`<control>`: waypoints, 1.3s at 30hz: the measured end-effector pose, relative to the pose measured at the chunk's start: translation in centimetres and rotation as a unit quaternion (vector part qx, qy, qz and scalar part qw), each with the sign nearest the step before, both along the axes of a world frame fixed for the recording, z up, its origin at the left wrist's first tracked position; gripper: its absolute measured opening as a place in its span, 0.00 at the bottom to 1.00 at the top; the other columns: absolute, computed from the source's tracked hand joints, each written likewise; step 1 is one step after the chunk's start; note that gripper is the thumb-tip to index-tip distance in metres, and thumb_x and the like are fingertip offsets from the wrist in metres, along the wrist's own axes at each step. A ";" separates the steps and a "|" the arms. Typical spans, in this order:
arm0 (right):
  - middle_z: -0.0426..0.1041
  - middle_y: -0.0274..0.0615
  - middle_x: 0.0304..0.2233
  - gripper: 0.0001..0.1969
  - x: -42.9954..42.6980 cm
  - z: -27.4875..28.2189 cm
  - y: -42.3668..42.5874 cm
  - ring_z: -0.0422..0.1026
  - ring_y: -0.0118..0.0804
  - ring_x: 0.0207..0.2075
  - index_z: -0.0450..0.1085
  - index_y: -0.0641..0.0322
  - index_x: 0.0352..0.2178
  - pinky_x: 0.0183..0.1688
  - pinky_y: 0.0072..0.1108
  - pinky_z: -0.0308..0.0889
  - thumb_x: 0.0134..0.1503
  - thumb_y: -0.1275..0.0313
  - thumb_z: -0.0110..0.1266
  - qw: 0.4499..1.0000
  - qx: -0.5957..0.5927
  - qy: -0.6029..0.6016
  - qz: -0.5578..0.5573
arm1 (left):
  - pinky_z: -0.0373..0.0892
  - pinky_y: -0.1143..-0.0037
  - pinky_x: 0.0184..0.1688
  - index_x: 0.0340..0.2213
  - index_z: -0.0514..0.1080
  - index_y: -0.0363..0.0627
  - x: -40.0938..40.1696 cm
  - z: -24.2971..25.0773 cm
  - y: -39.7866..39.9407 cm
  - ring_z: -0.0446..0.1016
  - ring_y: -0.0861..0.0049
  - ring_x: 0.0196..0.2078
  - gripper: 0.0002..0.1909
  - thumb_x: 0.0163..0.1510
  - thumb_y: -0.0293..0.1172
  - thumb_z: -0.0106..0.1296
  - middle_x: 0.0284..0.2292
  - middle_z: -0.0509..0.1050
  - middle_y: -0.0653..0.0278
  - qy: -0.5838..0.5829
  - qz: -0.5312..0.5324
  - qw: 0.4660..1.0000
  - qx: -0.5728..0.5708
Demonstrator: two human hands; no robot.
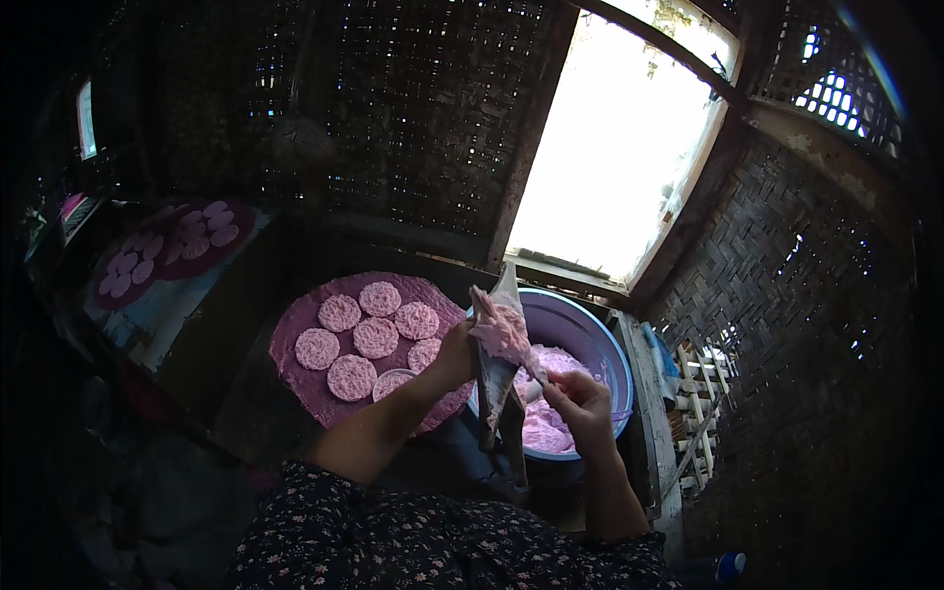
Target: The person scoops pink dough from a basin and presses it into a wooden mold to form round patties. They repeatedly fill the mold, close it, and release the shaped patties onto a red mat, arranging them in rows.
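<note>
My left hand (459,352) grips a worn, pointed, pale-brown holder (495,391), perhaps a wooden or stiff cloth press; its exact kind is unclear. A lump of pink dough (503,328) is heaped on the holder's upper part, and my left fingers are mostly hidden behind it. At the dough's lower right end, my right hand (579,402) pinches a small utensil, likely a spoon, smeared with dough. Beneath both hands stands a blue-purple plastic tub (623,354) holding more pink dough (549,435). A thin purple handle (623,415) shows beside my right wrist.
Left of the tub lies a purple mat (310,391) bearing several round pink dough cakes (375,338) and a white ring (393,383) around one, partly behind my left forearm. More cakes sit on mats (195,247) at far left. Woven walls (774,243) and a bright window (612,162) surround the bench.
</note>
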State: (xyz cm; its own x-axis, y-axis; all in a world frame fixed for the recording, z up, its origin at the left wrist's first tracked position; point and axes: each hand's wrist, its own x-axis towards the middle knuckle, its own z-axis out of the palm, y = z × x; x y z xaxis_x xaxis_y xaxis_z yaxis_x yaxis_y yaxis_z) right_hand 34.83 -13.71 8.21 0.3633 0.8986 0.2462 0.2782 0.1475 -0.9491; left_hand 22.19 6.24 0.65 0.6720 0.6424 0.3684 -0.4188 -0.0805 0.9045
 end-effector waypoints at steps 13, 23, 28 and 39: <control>0.71 0.42 0.19 0.10 0.3 0.2 0.3 0.71 0.39 0.19 0.73 0.62 0.28 0.21 0.24 0.64 0.40 0.76 0.62 0.836 0.224 -0.458 -0.204 | 0.70 0.70 0.38 0.33 0.73 0.45 -0.9 2.2 0.0 0.75 0.61 0.36 0.15 0.42 0.37 0.56 0.30 0.76 0.55 0.087 0.143 0.973 0.158; 0.71 0.37 0.20 0.10 1.8 -0.1 0.9 0.68 0.20 0.20 0.72 0.68 0.32 0.23 0.15 0.62 0.45 0.78 0.60 0.893 0.149 -0.356 -0.231 | 0.70 0.71 0.34 0.32 0.72 0.40 -1.7 3.2 -1.5 0.76 0.66 0.32 0.16 0.40 0.36 0.59 0.27 0.75 0.56 0.124 0.174 0.920 0.327; 0.70 0.40 0.19 0.11 0.8 -1.2 -0.2 0.68 0.29 0.17 0.73 0.65 0.30 0.20 0.20 0.62 0.42 0.75 0.63 0.878 0.178 -0.415 -0.160 | 0.70 0.74 0.35 0.38 0.71 0.43 -1.6 2.0 -0.6 0.76 0.68 0.32 0.18 0.45 0.35 0.56 0.31 0.76 0.56 0.262 0.157 0.920 0.244; 0.73 0.52 0.36 0.16 3.4 -1.5 -3.9 0.71 0.47 0.41 0.73 0.66 0.35 0.45 0.27 0.64 0.48 0.65 0.57 0.822 -0.258 -0.452 -0.231 | 0.69 0.71 0.39 0.28 0.69 0.41 -9.3 6.0 1.9 0.72 0.74 0.33 0.13 0.39 0.24 0.61 0.30 0.68 0.64 -0.105 -0.021 0.993 -0.048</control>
State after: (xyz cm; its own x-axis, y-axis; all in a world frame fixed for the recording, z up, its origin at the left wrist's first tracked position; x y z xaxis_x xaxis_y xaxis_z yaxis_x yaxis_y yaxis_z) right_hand 38.25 -17.60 6.72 0.5731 0.7858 0.2325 0.8176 -0.5290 -0.2275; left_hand 12.86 8.10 6.65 0.6143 0.6544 0.4409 -0.5994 0.0236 0.8001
